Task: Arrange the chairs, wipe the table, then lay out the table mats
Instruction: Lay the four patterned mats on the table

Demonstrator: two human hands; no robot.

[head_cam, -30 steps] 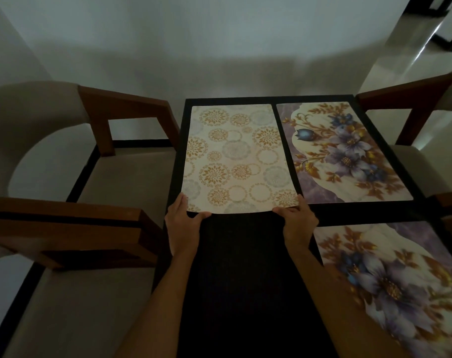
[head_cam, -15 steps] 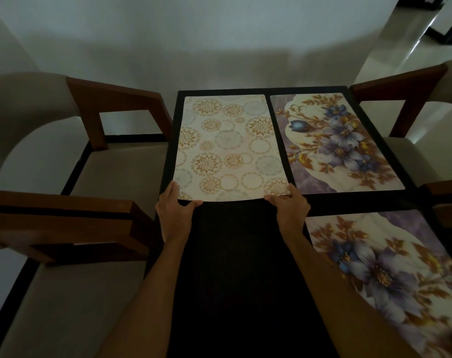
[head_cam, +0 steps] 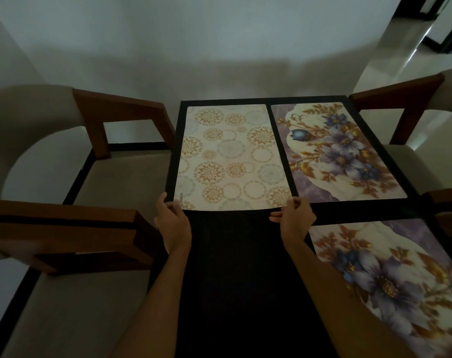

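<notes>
Dark wood fills most of my view: the black table (head_cam: 235, 280) runs from the near edge up toward the pale wall. At its far left corner lies the cream mat (head_cam: 230, 156), patterned with gold and grey circles, flat on the top and just beside the far floral mat (head_cam: 341, 153), with a thin strip of black table showing between them. A second floral mat (head_cam: 390, 288), purple and gold, sits on the near right part of the table, apart from the other two.

My left hand (head_cam: 172, 222) holds the near left corner of the cream mat, thumb on top of the corner, the other fingers curled below the edge. My right hand (head_cam: 296, 219) pinches the near right corner, thumb pointing left along the mat's near edge and fingertips on top of it. Both forearms reach in from the near side over the bare black surface.

To the left stand two chairs with brown wooden arms and beige seats, the far left chair (head_cam: 95, 156) and the near left chair (head_cam: 64, 267), both close against the table's edge. On the right, another chair (head_cam: 411, 125) shows a wooden arm and pale cushion beside the far floral mat.
</notes>
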